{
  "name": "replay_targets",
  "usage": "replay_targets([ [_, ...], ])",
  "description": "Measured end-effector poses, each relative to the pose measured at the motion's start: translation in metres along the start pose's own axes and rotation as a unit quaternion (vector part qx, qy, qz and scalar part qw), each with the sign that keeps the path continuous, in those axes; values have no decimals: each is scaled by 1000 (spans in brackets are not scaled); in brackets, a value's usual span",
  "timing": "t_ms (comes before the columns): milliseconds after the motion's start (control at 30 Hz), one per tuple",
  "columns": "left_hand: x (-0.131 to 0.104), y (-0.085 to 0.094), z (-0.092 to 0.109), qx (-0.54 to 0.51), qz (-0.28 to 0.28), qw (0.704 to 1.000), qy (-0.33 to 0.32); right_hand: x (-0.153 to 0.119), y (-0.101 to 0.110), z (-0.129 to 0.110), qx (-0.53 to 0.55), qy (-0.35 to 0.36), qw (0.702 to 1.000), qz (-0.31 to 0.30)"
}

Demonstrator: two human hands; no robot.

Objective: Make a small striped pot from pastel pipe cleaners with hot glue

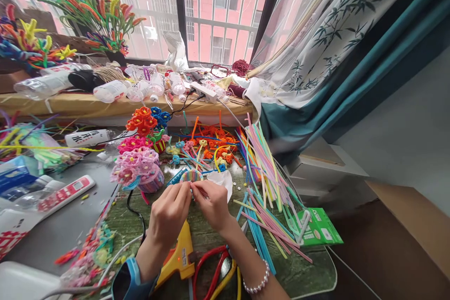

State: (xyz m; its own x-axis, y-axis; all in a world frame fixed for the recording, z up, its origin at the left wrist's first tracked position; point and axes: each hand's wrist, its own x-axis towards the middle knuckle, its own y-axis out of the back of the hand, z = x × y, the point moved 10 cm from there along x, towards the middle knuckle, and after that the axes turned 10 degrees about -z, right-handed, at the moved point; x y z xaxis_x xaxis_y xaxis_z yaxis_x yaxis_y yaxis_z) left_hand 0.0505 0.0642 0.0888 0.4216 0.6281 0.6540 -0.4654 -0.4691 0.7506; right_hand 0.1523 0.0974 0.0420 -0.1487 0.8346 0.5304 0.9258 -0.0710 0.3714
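Observation:
My left hand and my right hand meet at the fingertips over the middle of the table. Both are closed in a pinch; whatever they hold is too small and hidden to name. Just behind the fingertips is a small round striped piece in pastel colours. A white paper piece lies beside my right hand. Below my left wrist rests a yellow glue gun with an orange light on it. Red-handled scissors lie partly under my right forearm.
Pink and lilac pipe-cleaner flowers in a striped pot stand left of my hands. Loose pipe cleaners spread at the right, near a green packet. Black cable crosses the table. Plastic bottles line the windowsill.

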Motion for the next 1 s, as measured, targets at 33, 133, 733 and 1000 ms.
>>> replay_targets([
  [33,0,1,-7,-36,-1,999,28,0,1,1,16,-7,1000,5],
  [133,-3,-9,-39,-232,-42,959,159,3,2,11,108,-46,993,-15],
  [733,-16,-37,-65,-501,-55,804,317,0,-15,26,326,-120,935,-68],
  [1000,-13,-28,-62,-416,-30,869,268,-1,-17,30,354,-141,922,-66],
])
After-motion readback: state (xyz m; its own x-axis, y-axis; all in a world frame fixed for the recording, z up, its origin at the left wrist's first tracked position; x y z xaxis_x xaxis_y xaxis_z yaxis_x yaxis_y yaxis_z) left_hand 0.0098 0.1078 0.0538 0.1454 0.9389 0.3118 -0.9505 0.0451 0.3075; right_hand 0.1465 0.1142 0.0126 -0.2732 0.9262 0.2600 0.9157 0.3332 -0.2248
